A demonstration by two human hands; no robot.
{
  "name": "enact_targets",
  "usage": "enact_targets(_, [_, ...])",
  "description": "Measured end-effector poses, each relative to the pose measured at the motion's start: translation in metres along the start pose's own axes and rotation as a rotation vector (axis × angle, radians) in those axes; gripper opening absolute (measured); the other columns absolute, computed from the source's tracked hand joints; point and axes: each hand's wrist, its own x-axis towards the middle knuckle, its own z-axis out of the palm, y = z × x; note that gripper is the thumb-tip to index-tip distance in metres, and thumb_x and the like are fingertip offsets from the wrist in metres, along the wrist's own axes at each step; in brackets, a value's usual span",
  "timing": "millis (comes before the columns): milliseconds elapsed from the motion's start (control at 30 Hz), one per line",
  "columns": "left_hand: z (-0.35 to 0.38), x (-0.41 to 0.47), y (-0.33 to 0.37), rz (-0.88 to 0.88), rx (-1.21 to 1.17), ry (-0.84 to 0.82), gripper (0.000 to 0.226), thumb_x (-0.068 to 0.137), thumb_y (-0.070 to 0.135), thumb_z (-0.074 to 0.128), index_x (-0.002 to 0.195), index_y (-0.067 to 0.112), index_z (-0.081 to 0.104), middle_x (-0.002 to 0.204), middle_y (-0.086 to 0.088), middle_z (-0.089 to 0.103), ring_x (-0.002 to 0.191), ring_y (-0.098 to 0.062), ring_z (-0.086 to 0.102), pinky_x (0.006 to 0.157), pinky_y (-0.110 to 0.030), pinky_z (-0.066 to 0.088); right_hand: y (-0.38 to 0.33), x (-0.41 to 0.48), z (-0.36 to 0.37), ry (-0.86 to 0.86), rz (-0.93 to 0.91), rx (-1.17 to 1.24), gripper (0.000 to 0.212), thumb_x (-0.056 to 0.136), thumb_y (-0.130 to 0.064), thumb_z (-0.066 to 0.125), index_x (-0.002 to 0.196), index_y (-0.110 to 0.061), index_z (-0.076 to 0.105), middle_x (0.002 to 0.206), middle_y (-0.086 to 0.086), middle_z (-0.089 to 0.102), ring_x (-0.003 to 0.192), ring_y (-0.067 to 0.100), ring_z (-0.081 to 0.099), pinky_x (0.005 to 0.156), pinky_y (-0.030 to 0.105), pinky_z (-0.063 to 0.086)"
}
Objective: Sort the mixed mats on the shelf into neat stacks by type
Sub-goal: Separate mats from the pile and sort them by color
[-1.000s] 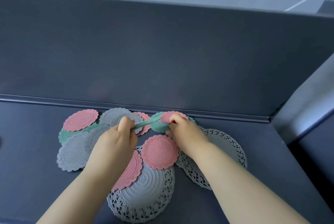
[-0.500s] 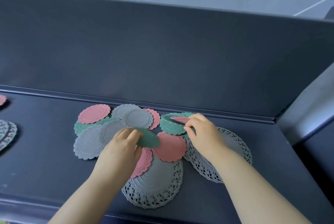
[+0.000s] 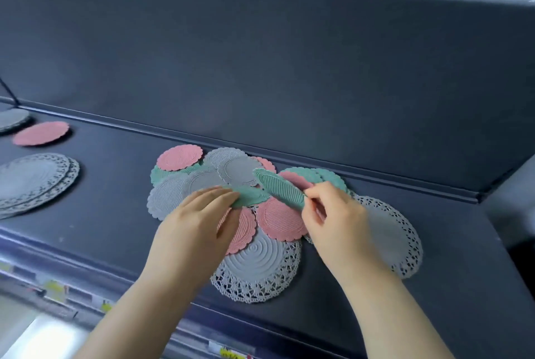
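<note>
The left hand [image 3: 199, 222] grips a flat green mat [image 3: 252, 196] above the mixed pile [image 3: 168, 199]. Just right, the right hand [image 3: 333, 216] pinches a tilted green mat [image 3: 280, 188].

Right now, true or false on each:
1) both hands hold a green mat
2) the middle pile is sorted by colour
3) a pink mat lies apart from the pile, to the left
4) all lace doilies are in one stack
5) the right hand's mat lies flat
1. True: the left hand holds the level green mat, and the right hand pinches the tilted green mat.
2. False: in the middle pile, pink, grey and green mats overlap.
3. True: the lone pink mat lies on its own there.
4. False: the doily stack is at the left, but the front doily and the right doily lie under the pile.
5. False: it is tilted up off the pile.
</note>
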Motion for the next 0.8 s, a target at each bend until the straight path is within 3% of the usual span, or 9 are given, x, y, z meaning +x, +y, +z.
enact_targets(67, [-0.013, -0.011, -0.007, -0.03, 0.032, 0.05, 0.032, 0.086, 0.03, 0.05, 0.094, 0.011, 0.075, 0.097, 0.003, 0.072, 0.093, -0.016, 0.067, 0.079, -0.032, 0.055, -0.015, -0.003, 0.007, -0.076, -0.029, 0.081, 0.016, 0.071, 0.001, 0.071, 0.079, -0.009, 0.061, 0.066, 0.003, 0.063, 0.053, 0.018, 0.059, 0.042, 0.032, 0.05])
enact_targets(200, [-0.042, -0.04, -0.031, -0.073, 0.104, 0.13, 0.031, 0.086, 0.029, 0.053, 0.092, 0.007, 0.075, 0.096, 0.0, 0.072, 0.092, -0.017, 0.067, 0.085, -0.031, 0.05, -0.051, -0.006, 0.029, -0.149, -0.147, 0.17, 0.018, 0.07, 0.002, 0.073, 0.081, -0.008, 0.063, 0.071, 0.002, 0.067, 0.057, 0.012, 0.062, 0.049, 0.022, 0.052])
enact_targets(367, [-0.087, -0.084, -0.071, -0.156, 0.171, 0.138, 0.03, 0.084, 0.031, 0.056, 0.093, 0.009, 0.075, 0.097, 0.003, 0.071, 0.093, -0.014, 0.066, 0.089, -0.025, 0.047, -0.112, -0.019, 0.063, -0.143, -0.283, 0.295, 0.005, 0.077, -0.005, 0.062, 0.081, -0.007, 0.064, 0.079, 0.004, 0.07, 0.065, 0.015, 0.065, 0.059, 0.021, 0.053])
enact_targets(500, [-0.127, -0.124, -0.109, -0.202, 0.19, 0.153, 0.032, 0.085, 0.033, 0.055, 0.094, 0.01, 0.075, 0.096, 0.003, 0.071, 0.093, -0.014, 0.066, 0.087, -0.028, 0.051, -0.171, -0.042, 0.089, -0.191, -0.342, 0.367, 0.008, 0.08, -0.011, 0.057, 0.084, -0.008, 0.064, 0.087, 0.0, 0.07, 0.069, 0.01, 0.065, 0.058, 0.023, 0.054])
enact_targets(800, [-0.201, -0.189, -0.206, -0.27, 0.18, 0.237, 0.035, 0.084, 0.035, 0.053, 0.094, 0.011, 0.075, 0.096, 0.005, 0.071, 0.092, -0.009, 0.065, 0.088, -0.016, 0.044, -0.291, -0.075, 0.155, -0.11, -0.387, 0.421, 0.01, 0.073, -0.004, 0.065, 0.082, -0.004, 0.067, 0.088, 0.002, 0.071, 0.075, 0.012, 0.067, 0.064, 0.024, 0.055])
